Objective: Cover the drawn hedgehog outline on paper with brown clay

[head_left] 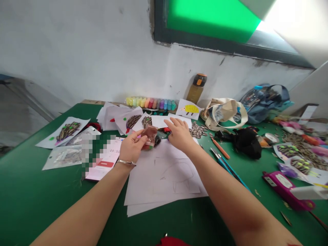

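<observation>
Between the thumb and fingers of my left hand [131, 147] is a small clear packet with something brown inside [150, 134]. My right hand [180, 135] reaches forward with its fingers stretched out, over or against a white paper piece [159, 121]; whether it touches cannot be told. Under both hands lie sheets of paper [143, 191], the top one bearing a faint pencil outline of a round-bodied animal [178, 172]. Small dark and red items sit partly hidden between my hands. A lit phone [109, 158] lies beside my left wrist.
Seed-covered pictures [68, 130] and clear packets [68, 155] lie left. Along the wall stand a row of coloured clay tubs [151, 103] and a bottle [196, 89]. To the right are seeds [197, 130], an orange-handled tool [220, 147], a cutter [232, 171], bags [225, 111] and a magenta device [287, 191].
</observation>
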`<state>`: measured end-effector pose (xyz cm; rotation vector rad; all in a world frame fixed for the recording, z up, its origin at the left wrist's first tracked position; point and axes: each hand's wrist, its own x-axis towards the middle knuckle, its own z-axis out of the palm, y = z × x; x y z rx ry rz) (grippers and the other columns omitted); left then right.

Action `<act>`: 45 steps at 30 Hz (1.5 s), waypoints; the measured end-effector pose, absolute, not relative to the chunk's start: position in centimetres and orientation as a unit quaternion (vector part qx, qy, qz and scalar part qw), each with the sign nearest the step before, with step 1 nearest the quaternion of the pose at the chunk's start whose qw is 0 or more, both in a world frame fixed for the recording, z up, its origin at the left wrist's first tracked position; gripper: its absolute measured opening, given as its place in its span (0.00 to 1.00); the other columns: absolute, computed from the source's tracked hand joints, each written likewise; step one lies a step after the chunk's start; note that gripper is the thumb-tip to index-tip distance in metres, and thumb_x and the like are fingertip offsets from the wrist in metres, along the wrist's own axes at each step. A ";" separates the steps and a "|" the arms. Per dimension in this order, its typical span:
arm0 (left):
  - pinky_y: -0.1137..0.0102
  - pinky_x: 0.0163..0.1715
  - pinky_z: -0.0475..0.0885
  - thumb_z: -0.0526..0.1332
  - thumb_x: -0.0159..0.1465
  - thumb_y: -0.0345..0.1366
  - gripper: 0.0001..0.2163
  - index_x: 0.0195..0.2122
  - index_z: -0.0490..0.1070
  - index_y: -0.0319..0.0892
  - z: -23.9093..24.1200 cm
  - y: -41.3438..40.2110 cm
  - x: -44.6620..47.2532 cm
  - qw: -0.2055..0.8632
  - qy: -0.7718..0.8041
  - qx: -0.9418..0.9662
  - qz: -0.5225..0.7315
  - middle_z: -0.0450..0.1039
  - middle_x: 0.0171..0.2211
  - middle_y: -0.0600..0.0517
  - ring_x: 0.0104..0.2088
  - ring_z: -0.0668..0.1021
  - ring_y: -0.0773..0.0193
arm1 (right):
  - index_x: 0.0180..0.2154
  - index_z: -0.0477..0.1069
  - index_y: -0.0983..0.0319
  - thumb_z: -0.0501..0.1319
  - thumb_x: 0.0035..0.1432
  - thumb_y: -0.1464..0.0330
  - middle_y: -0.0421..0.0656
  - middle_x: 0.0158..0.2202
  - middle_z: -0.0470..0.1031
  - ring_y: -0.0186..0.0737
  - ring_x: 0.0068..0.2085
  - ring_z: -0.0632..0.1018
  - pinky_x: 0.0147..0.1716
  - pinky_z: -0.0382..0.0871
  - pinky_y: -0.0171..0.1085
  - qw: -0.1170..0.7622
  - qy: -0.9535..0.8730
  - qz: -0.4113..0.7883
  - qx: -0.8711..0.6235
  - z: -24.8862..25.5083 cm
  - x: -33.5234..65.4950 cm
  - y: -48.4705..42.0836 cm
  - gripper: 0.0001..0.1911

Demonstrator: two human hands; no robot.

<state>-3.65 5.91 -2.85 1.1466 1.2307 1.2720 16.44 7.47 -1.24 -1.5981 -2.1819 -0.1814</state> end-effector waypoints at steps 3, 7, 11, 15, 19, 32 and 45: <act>0.68 0.31 0.80 0.68 0.53 0.39 0.25 0.52 0.72 0.36 -2.3 5.6 -3.4 0.507 0.505 0.457 0.528 0.79 0.27 0.51 0.27 0.81 0.63 | 0.58 0.63 0.59 0.51 0.54 0.78 0.48 0.56 0.68 0.48 0.56 0.67 0.55 0.61 0.48 0.298 -0.798 -0.004 -0.524 -0.8 16.6 4.7 0.29; 0.68 0.30 0.80 0.69 0.53 0.41 0.27 0.54 0.71 0.35 -1.4 4.4 -2.4 0.521 0.500 0.478 0.500 0.78 0.25 0.52 0.26 0.80 0.63 | 0.56 0.65 0.58 0.56 0.58 0.72 0.48 0.53 0.71 0.50 0.53 0.69 0.52 0.65 0.49 0.306 -0.821 0.032 -0.481 -1.2 16.1 1.2 0.23; 0.67 0.29 0.80 0.68 0.54 0.45 0.26 0.51 0.73 0.35 -1.3 2.9 -1.4 0.548 0.470 0.530 0.444 0.79 0.27 0.49 0.26 0.80 0.61 | 0.54 0.67 0.60 0.54 0.61 0.71 0.51 0.53 0.71 0.49 0.50 0.72 0.48 0.67 0.48 0.312 -0.816 0.024 -0.487 -2.7 15.2 -0.1 0.19; 0.65 0.32 0.80 0.60 0.61 0.50 0.25 0.53 0.72 0.37 -1.4 2.2 -1.5 0.477 0.462 0.628 0.406 0.80 0.31 0.49 0.28 0.82 0.60 | 0.42 0.73 0.60 0.50 0.65 0.71 0.48 0.37 0.77 0.43 0.38 0.75 0.40 0.68 0.41 0.337 -0.802 0.079 -0.487 -3.5 15.7 -0.1 0.13; 0.59 0.43 0.77 0.62 0.60 0.51 0.26 0.54 0.71 0.40 -1.6 2.6 -2.3 0.337 0.480 0.711 0.387 0.80 0.36 0.48 0.36 0.82 0.56 | 0.41 0.74 0.58 0.53 0.63 0.69 0.43 0.38 0.79 0.42 0.39 0.77 0.41 0.69 0.40 0.436 -0.696 0.259 -0.508 -3.0 17.0 0.8 0.11; 0.72 0.30 0.73 0.64 0.59 0.38 0.13 0.43 0.74 0.38 -0.2 2.0 -1.3 0.543 0.436 0.612 0.376 0.77 0.30 0.52 0.30 0.77 0.65 | 0.34 0.74 0.62 0.66 0.51 0.67 0.40 0.29 0.76 0.33 0.29 0.72 0.28 0.64 0.34 0.487 -0.491 0.587 -0.421 -2.5 16.3 1.5 0.07; 0.71 0.30 0.71 0.65 0.59 0.39 0.10 0.34 0.71 0.37 -0.4 2.2 -1.2 0.571 0.421 0.594 0.380 0.75 0.26 0.53 0.28 0.75 0.67 | 0.28 0.74 0.63 0.64 0.54 0.68 0.40 0.25 0.76 0.33 0.28 0.72 0.27 0.62 0.34 0.495 -0.503 0.569 -0.422 -2.3 15.8 1.1 0.05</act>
